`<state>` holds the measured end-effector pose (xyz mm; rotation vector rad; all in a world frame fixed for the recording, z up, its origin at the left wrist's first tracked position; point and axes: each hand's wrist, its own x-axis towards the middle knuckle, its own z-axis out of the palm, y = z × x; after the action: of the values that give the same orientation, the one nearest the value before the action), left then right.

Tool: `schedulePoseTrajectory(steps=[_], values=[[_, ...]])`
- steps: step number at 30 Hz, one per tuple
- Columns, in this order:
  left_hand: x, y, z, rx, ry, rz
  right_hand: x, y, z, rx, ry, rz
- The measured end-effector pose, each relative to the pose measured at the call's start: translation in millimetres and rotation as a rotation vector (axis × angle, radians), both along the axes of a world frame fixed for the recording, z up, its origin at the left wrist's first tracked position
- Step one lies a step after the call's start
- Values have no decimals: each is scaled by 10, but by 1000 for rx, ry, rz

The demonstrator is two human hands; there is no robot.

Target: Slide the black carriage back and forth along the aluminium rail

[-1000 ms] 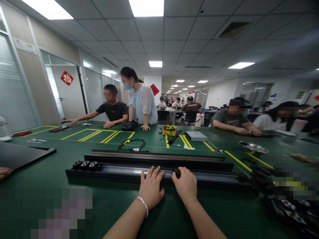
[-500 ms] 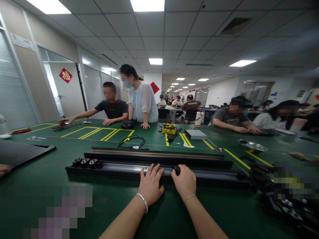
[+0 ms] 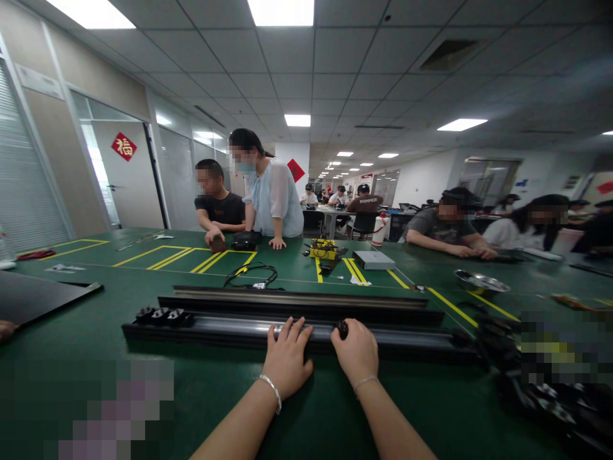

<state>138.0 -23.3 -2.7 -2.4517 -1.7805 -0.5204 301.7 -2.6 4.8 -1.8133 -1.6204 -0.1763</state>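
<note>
Well, the left hand lay with its fingers spread on a long black bar on the green surface. Near it, the right hand gripped a small black knob at the bar.

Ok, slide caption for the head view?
Left hand rests on a long black rail; right hand holds a small dark part.
</note>
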Motion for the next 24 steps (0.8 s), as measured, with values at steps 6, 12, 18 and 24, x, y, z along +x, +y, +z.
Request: schedulePoseTrajectory(steps=[6, 12, 18, 24], values=[[-2, -5, 1, 17, -18, -6, 0, 27, -24, 5, 1, -8], [-2, -9, 15, 4, 6, -2, 6, 40, -36, 17, -4, -2], [2, -8, 9, 18, 2, -1, 41, 22, -24, 18, -19, 0], [-1, 1, -13, 33, -17, -8, 50, 17, -17, 9, -34, -19]])
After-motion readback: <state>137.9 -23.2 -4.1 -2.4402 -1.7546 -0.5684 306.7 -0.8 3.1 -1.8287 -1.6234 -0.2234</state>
